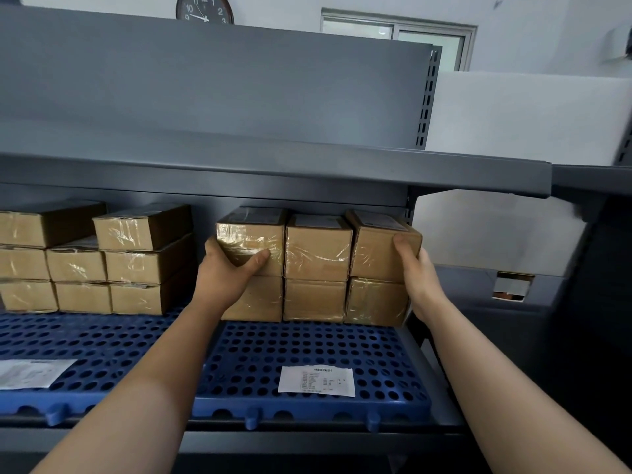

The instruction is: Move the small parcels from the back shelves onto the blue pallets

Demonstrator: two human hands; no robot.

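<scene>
Small brown taped parcels stand on a blue perforated pallet (307,350) lying on a grey shelf. A block of parcels two high and three wide sits at the right. My left hand (225,278) grips the top left parcel (253,239) of that block, thumb across its front. My right hand (419,271) presses on the right side of the top right parcel (379,248), which sits slightly askew. The top middle parcel (318,249) is squeezed between them. A second stack of parcels (136,261) stands further left on another blue pallet (68,340).
A grey shelf board (273,172) hangs low just above the parcels. White paper labels lie on the pallets, one label (316,380) in front of the block and another label (30,372) at the left. A white panel (513,118) and dark cabinet fill the right.
</scene>
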